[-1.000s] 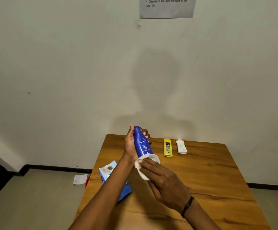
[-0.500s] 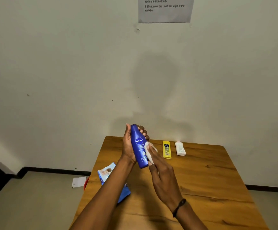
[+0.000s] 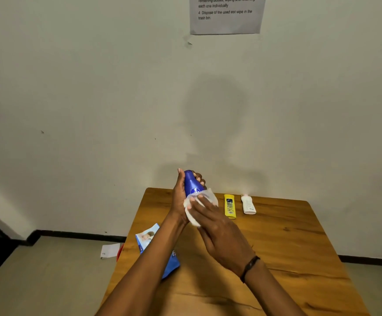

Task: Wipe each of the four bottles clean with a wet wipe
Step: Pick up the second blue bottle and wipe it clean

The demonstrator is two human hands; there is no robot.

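Wooden table [image 3: 288, 258], lower frame. Blue wipe pack [image 3: 147, 238], lower centre-left, lying flat. Right hand [image 3: 217, 233]: straight fingers pressed on wet wipe [image 3: 193, 215] against blue bottle [image 3: 192, 184], gripped by left hand [image 3: 179, 197], centre. Yellow bottle [image 3: 229, 205] and white bottle [image 3: 248, 204] laid beyond, right of centre.

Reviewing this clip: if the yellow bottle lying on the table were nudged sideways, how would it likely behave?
The yellow bottle lies flat on the wooden table, so it cannot tip. Its body looks flattened rather than round, so it would probably slide, not roll. It looks like smooth, small plastic, likely light, and a push toward the white bottle beside it might knock that.
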